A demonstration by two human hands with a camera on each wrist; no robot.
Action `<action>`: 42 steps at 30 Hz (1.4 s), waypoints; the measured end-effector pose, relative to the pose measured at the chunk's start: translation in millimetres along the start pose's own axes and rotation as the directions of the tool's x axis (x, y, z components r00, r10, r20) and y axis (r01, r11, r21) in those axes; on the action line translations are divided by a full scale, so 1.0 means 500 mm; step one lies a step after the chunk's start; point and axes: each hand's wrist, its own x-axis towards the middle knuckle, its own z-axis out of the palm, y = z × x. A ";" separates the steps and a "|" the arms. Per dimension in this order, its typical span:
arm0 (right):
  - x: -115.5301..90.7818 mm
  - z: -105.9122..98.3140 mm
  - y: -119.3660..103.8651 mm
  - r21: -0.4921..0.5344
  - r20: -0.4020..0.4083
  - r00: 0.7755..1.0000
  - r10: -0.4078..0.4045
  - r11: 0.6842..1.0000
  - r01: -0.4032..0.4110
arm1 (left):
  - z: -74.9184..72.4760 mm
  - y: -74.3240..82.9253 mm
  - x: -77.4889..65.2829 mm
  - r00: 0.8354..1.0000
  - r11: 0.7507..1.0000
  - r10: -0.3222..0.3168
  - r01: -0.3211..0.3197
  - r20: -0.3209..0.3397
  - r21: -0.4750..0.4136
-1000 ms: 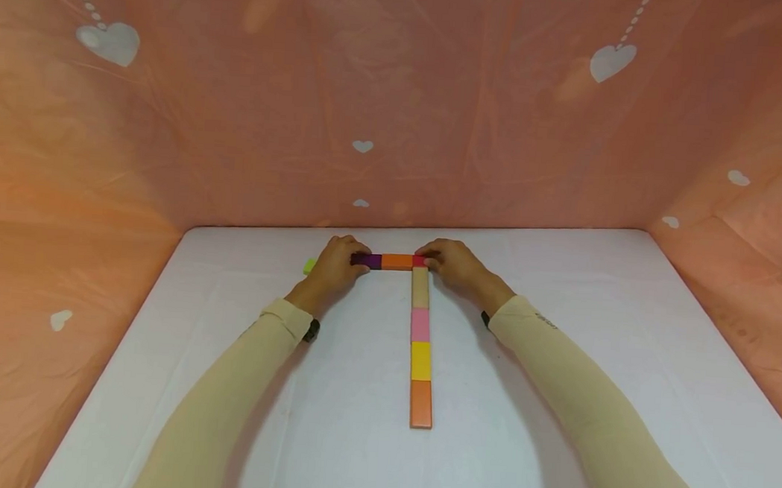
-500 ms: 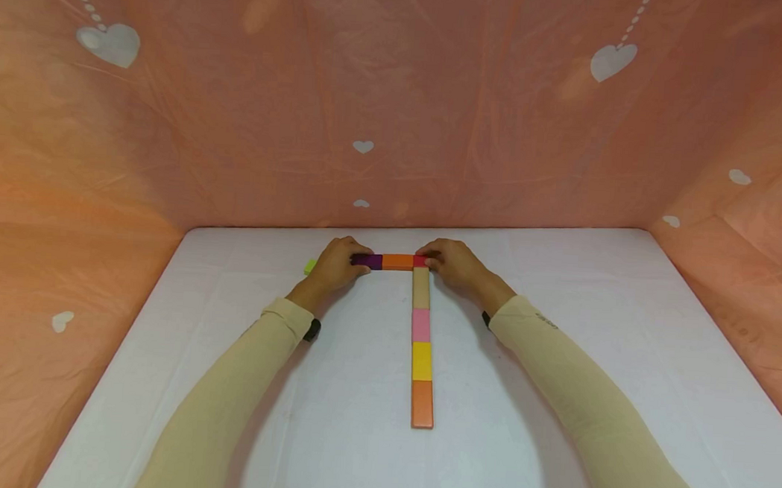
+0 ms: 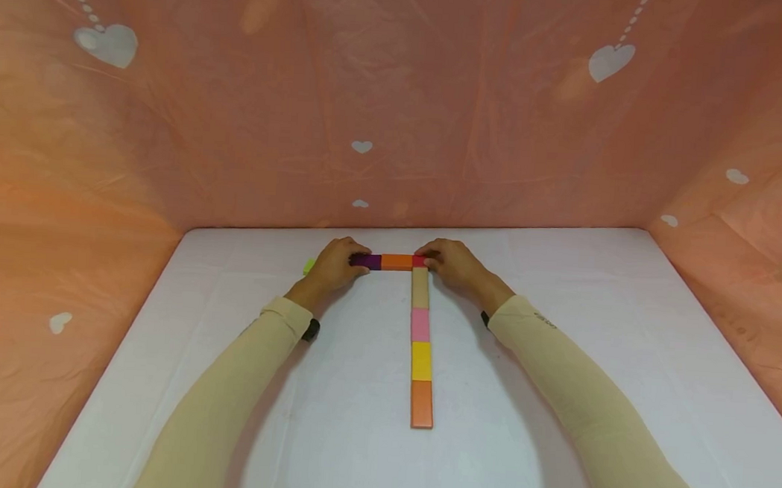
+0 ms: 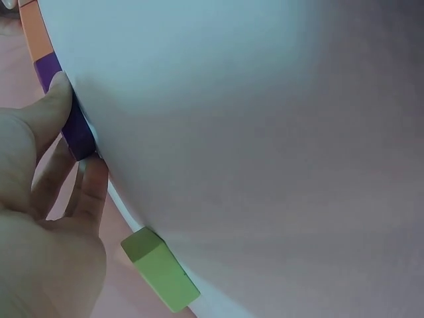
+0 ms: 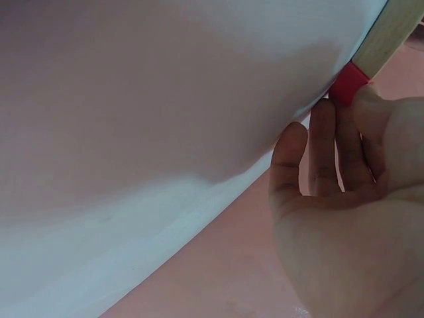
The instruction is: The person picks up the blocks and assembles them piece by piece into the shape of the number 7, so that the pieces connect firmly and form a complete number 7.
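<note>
Toward the far side of the white table, a short row of blocks runs from a purple block [image 3: 371,261] through an orange block [image 3: 397,262] to a red block [image 3: 419,261]. My left hand [image 3: 334,264] pinches the purple block at its left end, thumb on the near side in the left wrist view. At the other end my right hand [image 3: 455,266] pinches the red block, thumb and fingers on opposite sides. From the red block a column comes toward me: a beige block [image 3: 420,287], a pink block [image 3: 420,325], a yellow block [image 3: 421,361] and a second orange block [image 3: 422,404].
A lime green block [image 4: 161,268] lies apart, left of the row and partly hidden by the left hand in the head view. The white table [image 3: 342,390] ends close behind the row, against an orange cloth [image 3: 408,178] with heart prints that also rises at both sides.
</note>
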 end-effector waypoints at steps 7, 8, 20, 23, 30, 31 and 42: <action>-0.002 0.001 -0.002 0.009 0.009 1.000 0.007 1.000 -0.007 | -0.010 0.000 -0.007 1.000 1.000 0.020 -0.020 0.009 -0.002; -0.002 0.001 -0.001 0.008 0.009 1.000 0.010 1.000 -0.010 | -0.012 -0.001 -0.008 1.000 1.000 0.028 -0.028 0.011 -0.006; -0.001 0.002 0.001 -0.003 0.001 1.000 0.006 1.000 -0.006 | -0.060 -0.068 -0.052 0.999 0.987 0.034 -0.034 0.000 -0.159; -0.002 0.001 0.001 -0.012 0.005 1.000 -0.005 1.000 0.005 | -0.076 -0.094 -0.071 1.000 0.990 0.017 -0.015 0.012 -0.138; -0.007 -0.004 0.002 0.008 0.007 1.000 0.022 1.000 -0.022 | -0.099 -0.133 -0.095 0.999 0.997 0.038 -0.036 0.022 -0.066; -0.007 -0.004 0.002 0.013 0.004 1.000 0.022 1.000 -0.022 | -0.101 -0.136 -0.097 0.999 0.997 0.032 -0.031 0.021 -0.064; -0.007 -0.004 -0.004 0.007 0.012 1.000 0.012 1.000 -0.012 | -0.096 -0.143 -0.107 1.000 0.998 0.017 -0.017 -0.002 -0.053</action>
